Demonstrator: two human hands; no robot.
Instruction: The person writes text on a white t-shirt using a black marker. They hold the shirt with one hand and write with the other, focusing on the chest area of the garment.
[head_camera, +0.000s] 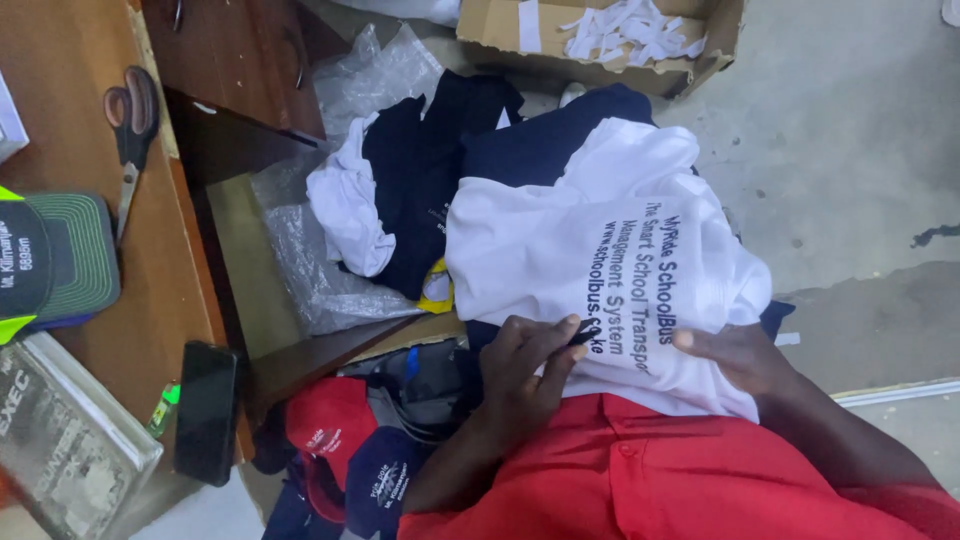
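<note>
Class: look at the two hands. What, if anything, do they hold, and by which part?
Both the left hand and right hand rest on the white printed cotton shirt, at its near edge.

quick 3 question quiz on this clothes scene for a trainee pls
1. True or false: both hands rest on the white printed shirt.
2. Which lies on the wooden desk? A) scissors B) a hammer C) a cup
3. What colour is the sleeve behind the left hand and right hand?

Key: 1 true; 2 A; 3 red.
</note>
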